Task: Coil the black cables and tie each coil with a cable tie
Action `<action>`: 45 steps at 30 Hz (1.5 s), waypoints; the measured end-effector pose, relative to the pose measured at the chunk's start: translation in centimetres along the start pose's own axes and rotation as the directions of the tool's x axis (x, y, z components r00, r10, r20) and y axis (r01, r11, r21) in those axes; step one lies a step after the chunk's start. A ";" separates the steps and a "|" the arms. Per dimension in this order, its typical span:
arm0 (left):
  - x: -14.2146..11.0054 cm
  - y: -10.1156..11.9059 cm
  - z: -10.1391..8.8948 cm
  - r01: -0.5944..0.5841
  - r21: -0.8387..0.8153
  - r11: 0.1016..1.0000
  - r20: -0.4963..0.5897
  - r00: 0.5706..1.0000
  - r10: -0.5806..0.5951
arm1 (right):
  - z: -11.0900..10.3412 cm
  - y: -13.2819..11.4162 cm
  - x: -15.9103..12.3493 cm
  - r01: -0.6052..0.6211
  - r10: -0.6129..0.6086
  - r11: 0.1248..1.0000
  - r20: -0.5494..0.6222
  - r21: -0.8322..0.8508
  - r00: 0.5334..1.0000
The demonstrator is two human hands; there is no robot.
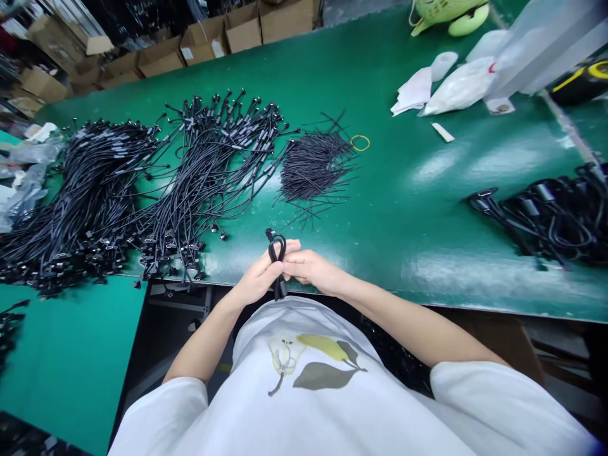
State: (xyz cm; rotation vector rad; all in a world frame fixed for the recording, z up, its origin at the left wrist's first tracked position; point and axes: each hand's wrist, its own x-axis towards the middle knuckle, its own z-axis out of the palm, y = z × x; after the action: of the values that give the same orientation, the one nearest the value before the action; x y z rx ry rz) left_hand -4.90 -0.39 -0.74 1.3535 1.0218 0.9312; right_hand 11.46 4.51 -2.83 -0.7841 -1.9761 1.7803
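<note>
A short black cable (276,253), folded into a small coil, stands between both my hands at the near edge of the green table (408,183). My left hand (259,275) is wrapped round the coil from the left. My right hand (311,266) pinches it from the right, fingers pressed together. Beyond my hands lies a heap of thin black twist ties (313,166), and further left two big piles of loose black cables (199,171).
Bundled black cables (551,218) lie at the right. A yellow rubber band (360,142) sits by the ties. White plastic bags and paper (456,82) lie at the far right, with cardboard boxes (204,41) behind the table. A lower teal surface (66,354) is at the left.
</note>
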 end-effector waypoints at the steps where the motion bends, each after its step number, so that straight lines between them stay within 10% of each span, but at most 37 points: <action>1: -0.1 0.2 0.2 -0.011 0.025 1.000 0.006 1.000 0.011 | 0.0 0.3 -0.1 -0.074 0.071 0.992 0.036 0.098 0.997; 5: 0.3 -0.6 0.6 0.067 0.008 0.998 -0.175 0.982 -0.064 | -1.1 -0.9 -2.0 -0.016 0.016 0.989 -0.003 -0.146 1.000; 9: 1.1 -1.9 0.5 0.179 0.368 0.912 -0.369 0.929 -0.034 | -2.3 -4.1 -4.1 0.057 -0.345 0.705 -0.272 -0.707 0.898; 13: 2.0 -2.7 1.0 -0.033 0.800 0.600 -0.082 0.983 0.163 | -2.3 -4.4 -3.4 0.030 -0.309 0.463 -0.130 -0.886 0.942; 18: 2.6 -1.8 0.2 -0.192 0.849 0.491 0.086 0.969 0.231 | -3.0 -1.0 -3.0 -0.056 -0.162 0.466 -0.147 -0.883 0.976; 21: 2.4 -0.6 -1.0 -0.087 0.770 0.632 -0.096 0.964 0.249 | -3.8 0.5 -4.2 -0.053 -0.322 0.469 -0.227 -0.881 0.919; 25: 2.6 0.1 -1.3 0.127 0.209 0.970 -0.196 0.977 -0.086 | -4.3 1.1 -5.3 -0.001 -0.430 0.477 -0.234 -0.879 0.872; 30: 3.8 -0.4 1.4 0.145 -0.234 0.961 -0.212 0.957 -0.196 | -3.5 1.7 -4.4 -0.025 -0.401 0.449 -0.227 -0.893 0.887; 37: 4.5 -1.7 4.6 0.087 -0.341 0.936 -0.263 0.947 -0.184 | -3.1 3.0 -2.8 -0.034 -0.347 0.678 -0.360 -0.735 0.866; 45: 4.8 -2.1 3.8 0.079 -0.316 0.945 -0.232 0.960 -0.158 | -3.4 3.9 -1.7 -0.045 -0.328 0.622 -0.313 -0.782 0.891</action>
State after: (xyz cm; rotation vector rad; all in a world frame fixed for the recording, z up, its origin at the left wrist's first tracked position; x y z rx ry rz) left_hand 0.06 3.02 -3.13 0.9201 1.0891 1.1392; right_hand 15.46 6.25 -6.08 -1.0976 -2.3580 0.4815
